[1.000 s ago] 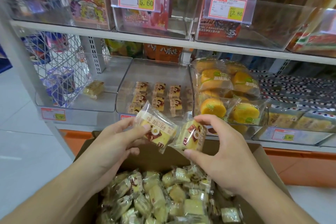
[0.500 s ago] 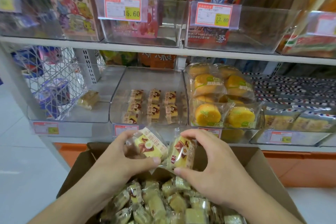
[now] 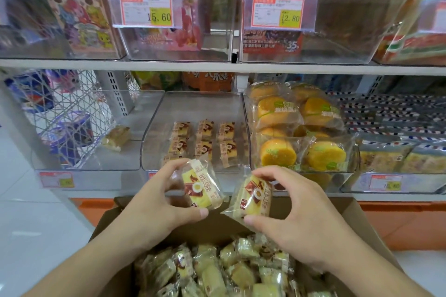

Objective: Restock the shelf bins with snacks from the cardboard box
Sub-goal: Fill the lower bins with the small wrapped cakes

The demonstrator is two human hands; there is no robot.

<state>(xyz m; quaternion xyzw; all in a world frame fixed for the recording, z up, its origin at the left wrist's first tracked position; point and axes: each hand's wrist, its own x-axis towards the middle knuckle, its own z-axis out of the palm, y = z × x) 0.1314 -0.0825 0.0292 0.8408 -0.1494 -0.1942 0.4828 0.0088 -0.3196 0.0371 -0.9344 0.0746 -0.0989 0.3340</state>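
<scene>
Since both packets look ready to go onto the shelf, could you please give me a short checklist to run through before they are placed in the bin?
1. Left hand has a firm hold on its snack packet: ok, thumb below and fingers over the top.
2. Right hand has a firm hold on the second packet: ok, pinched the same way.
3. Target is the matching middle bin: ok, it holds the same red and yellow packets.
4. Room in that bin: ok, only a few low rows lie in it.
5. Packets free of tears: cannot tell.
6. Cardboard box has stock left: ok, many packets lie inside.
</scene>
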